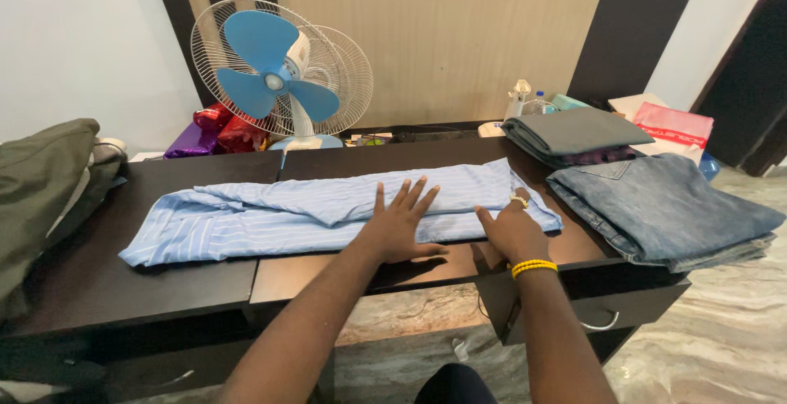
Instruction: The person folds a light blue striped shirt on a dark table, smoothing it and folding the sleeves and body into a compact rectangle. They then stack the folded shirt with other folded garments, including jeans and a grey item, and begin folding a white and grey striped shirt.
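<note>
A light blue striped shirt [270, 215] lies folded lengthwise into a long strip across the dark wooden table [90, 277]. My left hand [399, 225] rests flat on the shirt's right-middle part, fingers spread. Just to its right, my right hand [512, 228] presses the shirt's right end near the table's front edge; it wears a ring and a yellow bead bracelet. Neither hand holds anything.
Folded blue jeans [664, 207] lie at the table's right end, with a folded grey garment [574, 135] behind them. A blue-bladed table fan [275, 80] stands at the back. Olive clothing [37, 191] is heaped at the left. A pink bag [672, 125] sits far right.
</note>
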